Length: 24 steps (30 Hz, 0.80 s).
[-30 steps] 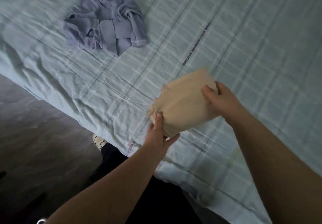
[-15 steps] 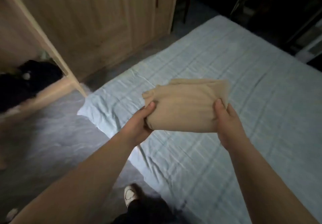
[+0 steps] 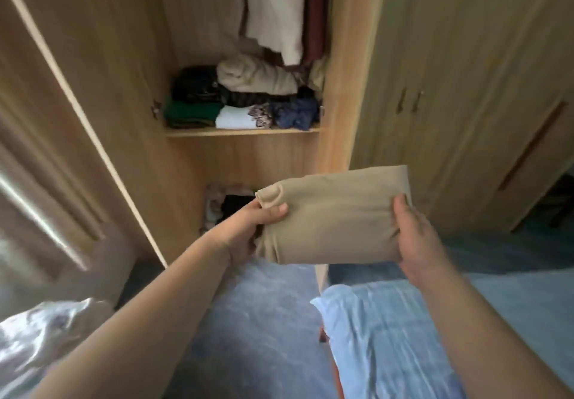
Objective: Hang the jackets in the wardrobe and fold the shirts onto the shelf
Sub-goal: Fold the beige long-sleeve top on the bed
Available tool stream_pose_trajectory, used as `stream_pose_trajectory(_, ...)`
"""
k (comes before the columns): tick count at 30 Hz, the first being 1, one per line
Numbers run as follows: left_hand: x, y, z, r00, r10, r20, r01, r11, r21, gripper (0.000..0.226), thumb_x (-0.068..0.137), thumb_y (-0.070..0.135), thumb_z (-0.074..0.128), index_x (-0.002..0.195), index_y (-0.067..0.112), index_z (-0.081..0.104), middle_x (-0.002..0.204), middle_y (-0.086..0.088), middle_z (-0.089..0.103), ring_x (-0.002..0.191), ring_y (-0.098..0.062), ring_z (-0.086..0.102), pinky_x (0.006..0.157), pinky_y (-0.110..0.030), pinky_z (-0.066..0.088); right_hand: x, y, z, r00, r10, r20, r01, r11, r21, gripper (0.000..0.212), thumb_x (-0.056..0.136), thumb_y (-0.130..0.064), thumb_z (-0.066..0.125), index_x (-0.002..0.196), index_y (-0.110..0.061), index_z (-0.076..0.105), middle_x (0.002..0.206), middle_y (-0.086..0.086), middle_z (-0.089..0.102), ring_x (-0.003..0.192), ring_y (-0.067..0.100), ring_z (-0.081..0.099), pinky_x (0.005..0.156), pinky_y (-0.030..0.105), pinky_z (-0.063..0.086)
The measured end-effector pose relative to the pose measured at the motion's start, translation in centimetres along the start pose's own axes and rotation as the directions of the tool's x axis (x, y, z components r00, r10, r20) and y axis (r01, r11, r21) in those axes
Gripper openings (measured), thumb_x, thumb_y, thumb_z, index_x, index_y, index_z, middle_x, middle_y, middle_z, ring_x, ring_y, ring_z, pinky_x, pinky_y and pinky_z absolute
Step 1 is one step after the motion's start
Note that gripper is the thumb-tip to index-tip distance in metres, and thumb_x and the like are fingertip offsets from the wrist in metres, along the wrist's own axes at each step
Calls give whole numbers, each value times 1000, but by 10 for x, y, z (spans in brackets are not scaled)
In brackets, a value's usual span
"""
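Head view, hands (image 3: 250,227) (image 3: 413,237) gripping folded shirt (image 3: 335,224)

Left hand (image 3: 245,230), right hand (image 3: 416,240) bare; forearms (image 3: 174,299) unsleeved.

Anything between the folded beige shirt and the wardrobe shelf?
Nothing visible stands between the folded beige shirt, held by the left hand and right hand, and the shelf; the wardrobe door is open. But stacked clothes already fill the shelf across its width, so the shirt would probably have to go on top of them.
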<state>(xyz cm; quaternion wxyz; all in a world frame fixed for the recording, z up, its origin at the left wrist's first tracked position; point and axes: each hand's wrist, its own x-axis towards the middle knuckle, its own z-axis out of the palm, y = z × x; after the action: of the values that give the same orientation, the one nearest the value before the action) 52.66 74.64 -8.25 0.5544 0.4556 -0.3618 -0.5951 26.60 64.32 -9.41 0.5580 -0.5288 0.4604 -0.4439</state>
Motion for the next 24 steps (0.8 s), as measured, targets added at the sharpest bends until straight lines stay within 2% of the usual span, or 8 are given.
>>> stream_pose_trajectory(2,2,17,-33,996,3,-90,-2,1000,10,42,81,17,64,122,9,63,110,-12,73,95,-22,72,78,-33,59,24,-4,42,996,-7,94,5,1000,22,70,69,-86,58,108,-30,73,112,-5,74,111,16,67,105,50,47)
stream_pose_trajectory(4,10,35,-64,991,12,-132,-9,1000,18,44,82,16,63,125,10,60,110,-12,72,96,-23,71,82,-34,59,54,-3,81,984,16,179,-28,998,63,54,84,-73,55,109,-27,72,112,-2,74,109,18,68,102,49,49)
stream_pose_trajectory(6,24,50,-92,980,-8,-197,10,1000,8,39,79,18,65,117,8,65,105,-13,73,92,-25,72,82,-36,59,87,-1,115,962,60,266,-93,989,114,43,96,-58,49,114,-24,68,113,1,74,105,18,69,95,46,53)
stream_pose_trajectory(9,57,73,-129,962,-31,-271,35,999,11,39,76,21,71,112,5,69,105,-18,71,92,-31,70,85,-43,56,137,-5,160,928,83,362,-138,982,130,40,99,-55,45,119,-26,64,113,2,73,102,19,70,87,41,56)
stream_pose_trajectory(12,98,98,-159,947,9,-320,8,999,53,45,76,25,72,115,3,68,108,-20,71,94,-31,70,90,-44,52,193,-9,199,930,87,356,-139,983,123,45,96,-57,48,124,-24,61,116,2,71,106,21,67,94,44,53)
stream_pose_trajectory(17,172,132,-202,903,140,-407,-57,976,209,42,91,34,64,124,7,63,114,-13,72,104,-26,70,84,-34,55,293,-19,259,930,111,351,-118,993,-3,59,81,-79,51,106,-28,66,122,2,67,112,26,63,103,50,48)
stream_pose_trajectory(21,223,147,-242,848,173,-502,-50,967,248,38,97,38,58,124,11,63,113,-11,73,106,-26,69,95,-42,54,355,-16,307,968,91,235,-56,987,-152,72,90,-74,38,129,-18,60,122,6,61,118,30,56,107,51,42)
stream_pose_trajectory(24,259,155,-269,773,167,-613,-26,972,232,33,96,42,61,114,14,64,101,-4,73,87,-14,73,75,-28,59,389,-10,335,980,-9,201,62,963,-263,70,98,-64,32,124,-7,62,121,18,63,113,36,57,102,45,43)
